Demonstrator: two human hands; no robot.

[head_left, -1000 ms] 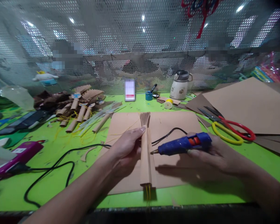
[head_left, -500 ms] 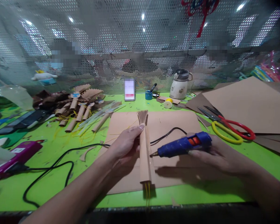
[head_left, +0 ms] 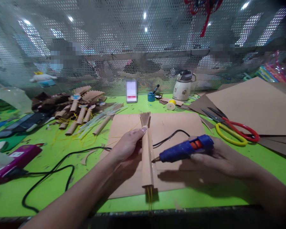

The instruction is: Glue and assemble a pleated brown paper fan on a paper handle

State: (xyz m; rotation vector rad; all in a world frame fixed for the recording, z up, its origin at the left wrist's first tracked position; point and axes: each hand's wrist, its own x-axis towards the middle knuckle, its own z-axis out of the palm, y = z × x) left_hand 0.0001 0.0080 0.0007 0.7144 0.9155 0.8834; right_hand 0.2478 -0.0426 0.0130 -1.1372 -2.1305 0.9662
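Observation:
My left hand (head_left: 127, 149) grips a rolled brown paper tube (head_left: 147, 159) with a fringed top end and yellow strings hanging from its near end. The tube lies over a brown paper sheet (head_left: 171, 127) on the green table. A blue hot glue gun (head_left: 187, 149) with an orange trigger is held in my right hand (head_left: 219, 159), its metal nozzle touching the tube's right side. The gun's black cord (head_left: 62, 168) runs off to the left.
Several finished paper tubes (head_left: 78, 111) lie piled at the back left beside clear glue sticks. Red and yellow scissors (head_left: 231, 128) rest on large brown sheets (head_left: 257, 105) at right. A phone (head_left: 131, 91), a blue cup, a white kettle (head_left: 183, 86) and a pink object (head_left: 16, 157) stand around.
The glue gun's nozzle has moved slightly left and down until it meets the tube's side. My left hand keeps holding the tube in place.

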